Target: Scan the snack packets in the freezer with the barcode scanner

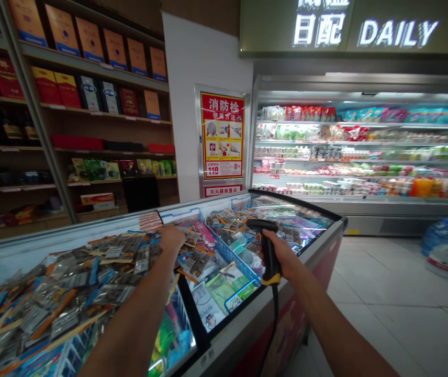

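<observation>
My right hand [281, 256] is wrapped round the grip of a black and yellow barcode scanner [270, 259], held upright over the front rim of a chest freezer [243, 324]. A black cord hangs from the scanner's base. My left hand [172, 238] reaches across to the dark dividing edge of the freezer's top, its fingers curled and mostly hidden. Whether it grips that edge or a packet, I cannot tell. Around it lie many small clear packets [118, 248] with blue and orange strips, heaped to the left. Green bags [224, 285] lie under the glass between my hands.
Blue wire baskets [227, 251] divide the freezer's goods. Shelves of boxed goods [102, 70] stand at the back left, beside a red and yellow fire-hydrant sign [223, 136]. An open chilled display [357, 204] lines the back right. Wrapped bottles [444, 238] stand on the tiled floor [384, 283].
</observation>
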### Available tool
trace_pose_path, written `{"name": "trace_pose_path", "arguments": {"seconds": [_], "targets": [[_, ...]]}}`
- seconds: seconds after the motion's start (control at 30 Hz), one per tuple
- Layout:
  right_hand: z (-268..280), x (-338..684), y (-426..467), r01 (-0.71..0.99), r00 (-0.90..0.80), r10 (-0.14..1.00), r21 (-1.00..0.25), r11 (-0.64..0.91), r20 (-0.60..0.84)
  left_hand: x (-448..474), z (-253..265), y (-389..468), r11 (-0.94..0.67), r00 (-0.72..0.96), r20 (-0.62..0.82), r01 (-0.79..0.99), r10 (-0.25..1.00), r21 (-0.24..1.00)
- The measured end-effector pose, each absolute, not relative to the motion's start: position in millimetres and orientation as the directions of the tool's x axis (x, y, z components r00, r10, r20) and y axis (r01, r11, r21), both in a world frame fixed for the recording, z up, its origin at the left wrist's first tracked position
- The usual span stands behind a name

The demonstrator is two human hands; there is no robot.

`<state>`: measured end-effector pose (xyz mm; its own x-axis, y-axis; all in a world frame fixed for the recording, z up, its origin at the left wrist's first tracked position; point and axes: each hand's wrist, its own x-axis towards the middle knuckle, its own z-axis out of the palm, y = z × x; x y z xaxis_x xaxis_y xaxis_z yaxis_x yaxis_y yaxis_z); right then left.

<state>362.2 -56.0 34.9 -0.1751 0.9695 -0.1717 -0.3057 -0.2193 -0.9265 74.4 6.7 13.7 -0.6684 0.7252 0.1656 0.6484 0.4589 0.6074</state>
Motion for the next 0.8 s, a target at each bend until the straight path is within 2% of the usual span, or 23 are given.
{"name": "trace_pose_path", "arguments": {"seconds": [0.13,0.37,0.57,0.8], "targets": [[35.1,372.4,-57.4,-0.312,-0.133,0.973,-0.923,-0.224,-0.191,93.5,20.4,3.5,0.470,-0.684,0.213,0.661,0.698,0.584],[28.1,398.1,-55.0,-0.342,-0.048,0.980,-0.919,-0.196,-0.191,144.4,18.1,5.5,0.276,-0.522,0.359,0.788,0.774,0.550],[24.5,413.9,-59.6,-0.342,-0.004,0.979,-0.920,-0.193,-0.204,219.8,-8.4,17.0,0.115,-0.310,0.293,0.838,0.905,0.534],[22.0,428.4,-63.1,-0.346,0.017,0.979,-0.920,-0.185,-0.204,287.6,-41.1,10.4,0.098,-0.222,0.182,0.848,0.958,0.521]]}}
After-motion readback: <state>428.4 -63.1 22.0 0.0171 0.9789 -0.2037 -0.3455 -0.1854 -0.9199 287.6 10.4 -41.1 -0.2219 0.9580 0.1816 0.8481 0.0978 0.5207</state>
